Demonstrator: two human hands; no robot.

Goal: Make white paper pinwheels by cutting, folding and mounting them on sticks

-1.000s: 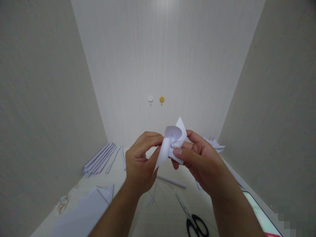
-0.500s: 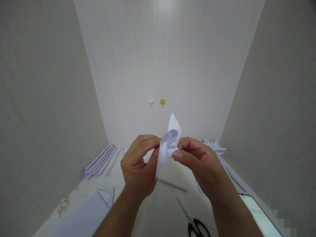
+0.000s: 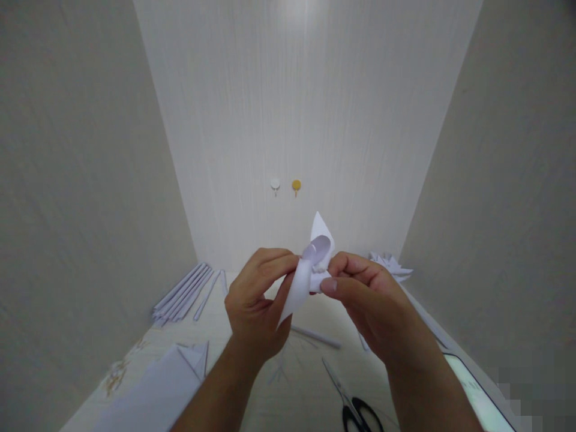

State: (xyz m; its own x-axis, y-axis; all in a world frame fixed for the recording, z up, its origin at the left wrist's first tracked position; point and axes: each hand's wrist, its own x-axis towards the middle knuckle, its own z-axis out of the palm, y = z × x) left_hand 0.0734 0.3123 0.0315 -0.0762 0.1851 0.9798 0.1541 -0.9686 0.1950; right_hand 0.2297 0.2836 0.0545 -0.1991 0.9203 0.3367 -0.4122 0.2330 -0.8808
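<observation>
I hold a small piece of white paper (image 3: 310, 264), curled into a cone-like roll with a pointed tip sticking up, raised above the table at the middle of the view. My left hand (image 3: 256, 303) pinches its left side between thumb and fingers. My right hand (image 3: 366, 300) is closed on its right side, thumb pressed against the paper's lower edge. Both hands touch at the paper.
On the table lie rolled paper sticks (image 3: 182, 294) at the back left, one stick (image 3: 315, 337) under my hands, flat white sheets (image 3: 157, 390) at the front left, black-handled scissors (image 3: 353, 405), folded paper shapes (image 3: 390, 265) at the back right and a phone (image 3: 477, 396). Two wall hooks (image 3: 285, 184) hang ahead.
The hands have shifted slightly, pressing closer together, and the paper curl has turned and tightened between the fingers. Both hands keep their hold.
</observation>
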